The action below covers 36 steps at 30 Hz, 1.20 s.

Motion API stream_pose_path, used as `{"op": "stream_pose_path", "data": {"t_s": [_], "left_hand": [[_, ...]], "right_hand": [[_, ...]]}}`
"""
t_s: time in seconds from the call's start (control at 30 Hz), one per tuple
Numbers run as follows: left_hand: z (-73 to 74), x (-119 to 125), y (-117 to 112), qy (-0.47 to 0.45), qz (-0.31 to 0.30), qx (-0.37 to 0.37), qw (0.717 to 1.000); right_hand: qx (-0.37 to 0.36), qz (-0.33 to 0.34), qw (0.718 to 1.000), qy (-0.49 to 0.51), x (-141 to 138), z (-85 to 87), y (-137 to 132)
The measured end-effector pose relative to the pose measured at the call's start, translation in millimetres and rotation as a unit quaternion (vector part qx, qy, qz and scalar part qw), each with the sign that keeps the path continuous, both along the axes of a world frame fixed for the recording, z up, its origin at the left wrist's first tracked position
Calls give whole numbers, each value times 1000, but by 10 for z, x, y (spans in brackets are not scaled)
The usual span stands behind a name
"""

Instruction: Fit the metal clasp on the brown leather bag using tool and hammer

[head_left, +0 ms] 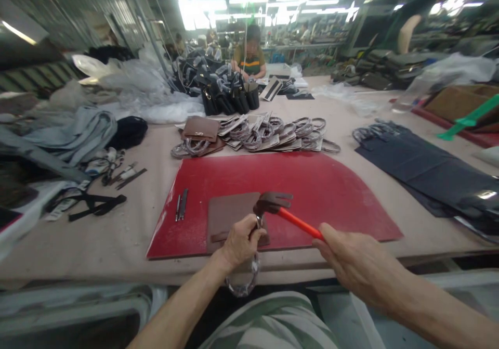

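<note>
My right hand [349, 258] is wrapped around the red handle of a claw hammer [298, 222]. The hammer's dark head is at the top of a short shiny metal punch [259, 222], but whether the two touch I cannot tell. My left hand [239, 241] grips this punch upright over a brown leather panel [230, 211]. The panel lies flat on a red board [312, 182] and has a strap across its lower part. From the panel's near edge a plastic-wrapped bag handle [244, 288] hangs below my left hand.
Two slim metal tools [181, 204] lie on the board's left. Behind it are piled panels with wrapped handles [273, 133] and black bags [228, 94]. Dark panels [421, 167] lie at right, black straps [95, 206] at left. Another person [251, 57] sits across the table.
</note>
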<state>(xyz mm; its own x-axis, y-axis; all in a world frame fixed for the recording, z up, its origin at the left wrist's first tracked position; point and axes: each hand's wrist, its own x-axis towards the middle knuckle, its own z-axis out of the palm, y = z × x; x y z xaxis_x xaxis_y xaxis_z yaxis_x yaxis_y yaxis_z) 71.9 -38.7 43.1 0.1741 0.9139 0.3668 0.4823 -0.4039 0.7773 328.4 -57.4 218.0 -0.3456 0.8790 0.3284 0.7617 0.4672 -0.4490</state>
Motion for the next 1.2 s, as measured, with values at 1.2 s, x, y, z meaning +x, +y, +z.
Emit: {"op": "stream_pose_path", "data": {"t_s": [1.2], "left_hand": [[214, -83, 89, -269, 130, -175, 938]], "right_hand": [[-23, -4, 999, -36, -986, -1625, -108]]}}
